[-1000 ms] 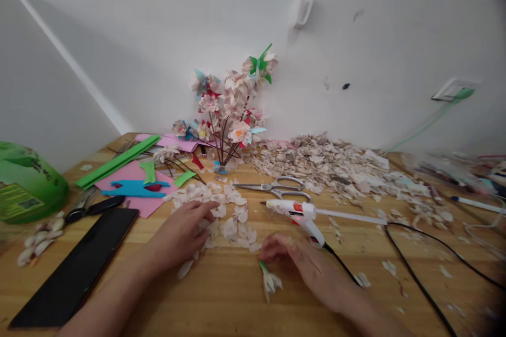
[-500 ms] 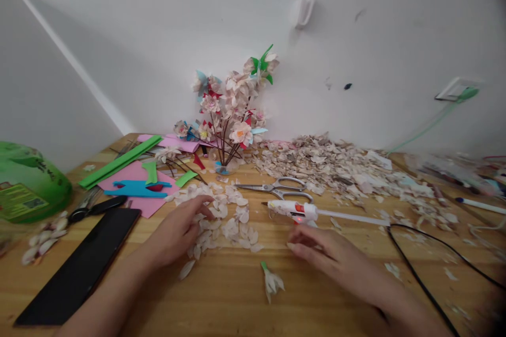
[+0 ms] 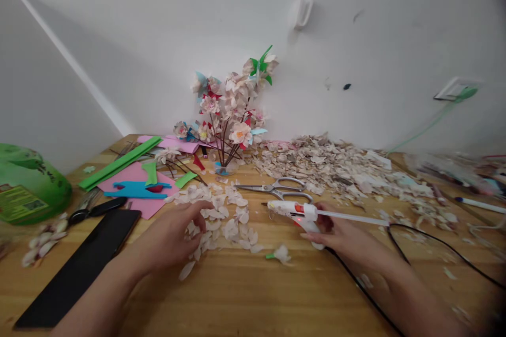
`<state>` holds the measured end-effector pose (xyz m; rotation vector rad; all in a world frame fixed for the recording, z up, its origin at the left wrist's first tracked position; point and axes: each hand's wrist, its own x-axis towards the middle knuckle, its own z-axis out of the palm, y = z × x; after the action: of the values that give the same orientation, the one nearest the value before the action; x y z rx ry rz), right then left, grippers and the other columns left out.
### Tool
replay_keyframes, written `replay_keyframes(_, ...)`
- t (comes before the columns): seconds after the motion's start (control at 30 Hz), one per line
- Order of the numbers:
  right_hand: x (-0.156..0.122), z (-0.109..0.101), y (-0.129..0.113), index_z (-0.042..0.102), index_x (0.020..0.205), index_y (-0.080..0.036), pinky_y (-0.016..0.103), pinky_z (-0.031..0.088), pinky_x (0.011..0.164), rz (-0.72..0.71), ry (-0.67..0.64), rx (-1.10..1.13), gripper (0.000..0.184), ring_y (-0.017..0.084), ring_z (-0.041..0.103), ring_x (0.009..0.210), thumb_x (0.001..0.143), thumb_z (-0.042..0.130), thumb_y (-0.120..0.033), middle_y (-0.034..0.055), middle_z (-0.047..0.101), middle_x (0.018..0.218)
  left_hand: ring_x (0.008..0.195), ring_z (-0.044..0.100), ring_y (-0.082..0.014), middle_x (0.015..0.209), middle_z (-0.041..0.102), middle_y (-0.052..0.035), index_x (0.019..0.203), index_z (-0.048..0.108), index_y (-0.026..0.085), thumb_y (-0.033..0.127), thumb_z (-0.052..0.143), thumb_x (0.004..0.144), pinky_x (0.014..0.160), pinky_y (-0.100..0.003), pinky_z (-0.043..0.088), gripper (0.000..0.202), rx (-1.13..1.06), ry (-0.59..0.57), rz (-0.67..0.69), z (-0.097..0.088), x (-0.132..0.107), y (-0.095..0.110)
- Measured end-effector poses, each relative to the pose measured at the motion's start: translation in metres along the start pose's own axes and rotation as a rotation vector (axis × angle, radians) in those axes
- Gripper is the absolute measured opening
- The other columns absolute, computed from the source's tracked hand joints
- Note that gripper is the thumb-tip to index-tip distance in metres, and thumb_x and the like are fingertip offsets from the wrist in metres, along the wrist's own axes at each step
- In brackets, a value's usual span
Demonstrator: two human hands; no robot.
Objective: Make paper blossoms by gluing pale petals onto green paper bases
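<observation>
My left hand (image 3: 176, 234) is over the left edge of a pile of loose pale petals (image 3: 233, 226), fingers bent, with a gap between thumb and fingertips. I see nothing held in it. My right hand (image 3: 340, 234) is wrapped round the handle of a white hot glue gun (image 3: 292, 209), whose nozzle points left and a red light glows on its side. A clear glue stick (image 3: 351, 217) sticks out of its back. Between my hands lies a small white petal flower (image 3: 282, 254) with a green paper base.
Scissors (image 3: 276, 187) lie behind the glue gun. Beyond are a bunch of handmade flowers (image 3: 237, 95) and a wide heap of dried petals (image 3: 316, 158). On the left are a black phone (image 3: 83, 268), coloured paper (image 3: 136, 189) and a green bottle (image 3: 31, 184). A black cord (image 3: 363, 289) runs right.
My right hand has moved right and closed round the glue gun's handle. The small flower has shifted away from me and turned, its green base now pointing left. My left hand barely moved.
</observation>
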<state>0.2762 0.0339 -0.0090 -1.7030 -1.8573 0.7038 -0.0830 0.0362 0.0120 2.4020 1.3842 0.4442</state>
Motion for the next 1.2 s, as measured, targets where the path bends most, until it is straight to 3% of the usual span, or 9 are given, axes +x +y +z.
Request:
replay_keyframes(0.1, 0.004, 0.017, -0.002, 0.059, 0.103, -0.019, 0.034, 0.047, 0.067, 0.024, -0.074, 0.0, 0.051, 0.026, 0.06, 0.079, 0.063, 0.066, -0.051, 0.0051, 0.067, 0.092, 0.087, 0.058, -0.0195, 0.086, 0.065, 0.0001, 0.118, 0.043, 0.025, 0.016, 0.048, 0.073, 0.08, -0.034, 0.041, 0.046, -0.012, -0.003, -0.006, 0.002, 0.0, 0.0)
replay_keyframes(0.2, 0.007, 0.026, -0.003, 0.063, 0.094, -0.018, 0.034, 0.047, 0.067, 0.016, -0.063, -0.003, 0.045, 0.026, 0.061, 0.077, 0.065, 0.063, -0.052, 0.0049, 0.068, 0.087, 0.089, 0.059, -0.0195, 0.093, 0.064, -0.0028, 0.115, 0.045, 0.023, 0.019, 0.046, 0.076, 0.08, -0.034, 0.043, 0.04, -0.026, 0.064, -0.034, 0.008, 0.004, -0.002)
replay_keyframes(0.33, 0.01, 0.033, -0.005, 0.067, 0.084, -0.018, 0.036, 0.048, 0.068, 0.028, -0.057, -0.002, 0.039, 0.027, 0.062, 0.074, 0.07, 0.057, -0.053, 0.0041, 0.071, 0.079, 0.108, 0.052, -0.0215, 0.114, 0.058, -0.0079, 0.116, 0.046, 0.022, 0.018, 0.046, 0.078, 0.091, -0.037, 0.041, 0.039, -0.029, 0.143, -0.014, 0.021, 0.008, -0.002)
replay_keyframes(0.43, 0.01, 0.036, -0.009, 0.068, 0.09, -0.018, 0.037, 0.048, 0.073, 0.061, -0.049, 0.065, 0.039, 0.028, 0.063, 0.082, 0.071, 0.056, -0.051, 0.0049, 0.072, 0.088, 0.119, 0.044, -0.0233, 0.124, 0.053, -0.0092, 0.119, 0.046, 0.022, 0.016, 0.047, 0.077, 0.1, -0.042, 0.033, 0.043, -0.026, 0.089, 0.044, 0.03, 0.008, 0.002)
replay_keyframes(0.63, 0.01, 0.038, -0.011, 0.067, 0.096, -0.017, 0.04, 0.048, 0.081, 0.099, -0.073, 0.156, 0.042, 0.031, 0.063, 0.092, 0.072, 0.056, -0.049, 0.0061, 0.071, 0.099, 0.104, 0.055, -0.018, 0.108, 0.063, -0.0034, 0.126, 0.034, 0.026, 0.018, 0.039, 0.083, 0.096, -0.038, 0.039, 0.044, -0.159, 0.038, 0.031, 0.028, 0.008, 0.007)
replay_keyframes(0.77, 0.009, 0.04, -0.009, 0.068, 0.097, -0.018, 0.04, 0.047, 0.084, 0.128, -0.067, 0.202, 0.042, 0.03, 0.062, 0.095, 0.071, 0.057, -0.049, 0.0052, 0.07, 0.101, 0.113, 0.049, -0.0186, 0.118, 0.057, -0.0061, 0.129, 0.03, 0.025, 0.017, 0.036, 0.084, 0.098, -0.039, 0.037, 0.046, -0.148, 0.136, -0.056, 0.027, 0.012, 0.0)
replay_keyframes(0.93, 0.009, 0.04, -0.011, 0.069, 0.095, -0.021, 0.041, 0.048, 0.083, 0.141, -0.005, 0.213, 0.041, 0.031, 0.063, 0.093, 0.069, 0.058, -0.05, 0.0032, 0.071, 0.098, 0.123, 0.04, -0.0211, 0.129, 0.052, -0.0055, 0.13, 0.032, 0.027, 0.018, 0.039, 0.084, 0.106, -0.046, 0.023, 0.048, -0.161, 0.029, 0.007, 0.033, 0.01, -0.002)
replay_keyframes(1.03, 0.008, 0.04, -0.011, 0.069, 0.094, -0.021, 0.04, 0.048, 0.083, 0.159, -0.022, 0.191, 0.041, 0.031, 0.063, 0.093, 0.069, 0.058, -0.052, 0.0023, 0.072, 0.096, 0.119, 0.046, -0.0175, 0.122, 0.057, -0.0053, 0.133, 0.023, 0.027, 0.019, 0.035, 0.086, 0.104, -0.042, 0.03, 0.049, -0.272, 0.019, -0.041, 0.033, 0.006, -0.001)
replay_keyframes(1.2, 0.007, 0.04, -0.01, 0.068, 0.098, -0.021, 0.039, 0.046, 0.087, 0.182, -0.03, 0.203, 0.043, 0.031, 0.061, 0.099, 0.07, 0.057, -0.051, 0.0022, 0.07, 0.102, 0.13, 0.03, -0.0216, 0.139, 0.037, -0.0094, 0.133, 0.025, 0.023, 0.02, 0.041, 0.083, 0.106, -0.045, 0.025, 0.053, -0.155, 0.08, -0.066, 0.033, 0.005, -0.008)
